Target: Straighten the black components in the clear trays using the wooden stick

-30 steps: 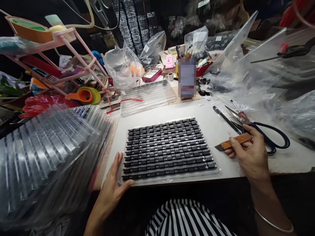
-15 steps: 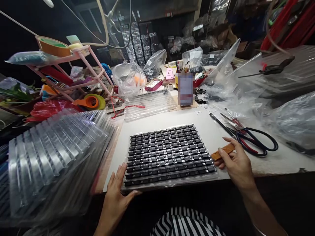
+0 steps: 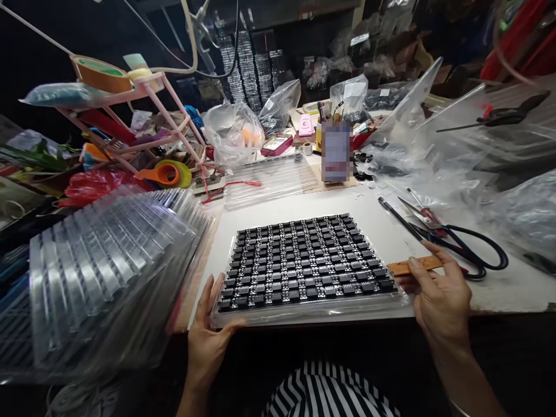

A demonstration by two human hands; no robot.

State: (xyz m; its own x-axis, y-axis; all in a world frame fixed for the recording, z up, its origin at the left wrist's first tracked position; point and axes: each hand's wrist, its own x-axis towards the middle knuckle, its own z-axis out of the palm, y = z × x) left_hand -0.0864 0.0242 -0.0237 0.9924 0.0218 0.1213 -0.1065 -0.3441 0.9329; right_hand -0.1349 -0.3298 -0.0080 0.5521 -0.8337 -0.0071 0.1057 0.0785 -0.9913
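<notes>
A clear plastic tray [image 3: 313, 315] filled with rows of small black parts [image 3: 304, 260] lies on the white table [image 3: 382, 217] in front of me. My left hand [image 3: 208, 336] grips the tray's near left corner, thumb under its front edge. My right hand [image 3: 438, 295] is at the tray's right edge and pinches an orange-handled cutter [image 3: 414, 265] between thumb and fingers.
A large stack of ribbed clear trays [image 3: 99, 266] fills the left. Black scissors [image 3: 469, 249] and a pen [image 3: 397, 217] lie right of the tray. Another clear tray [image 3: 269, 179], plastic bags, a pink rack [image 3: 130, 110] and tape rolls crowd the back.
The tray's near edge now overhangs the table's front edge and is tipped up, so the parts read as a grid. My right hand with the cutter has come against its right edge.
</notes>
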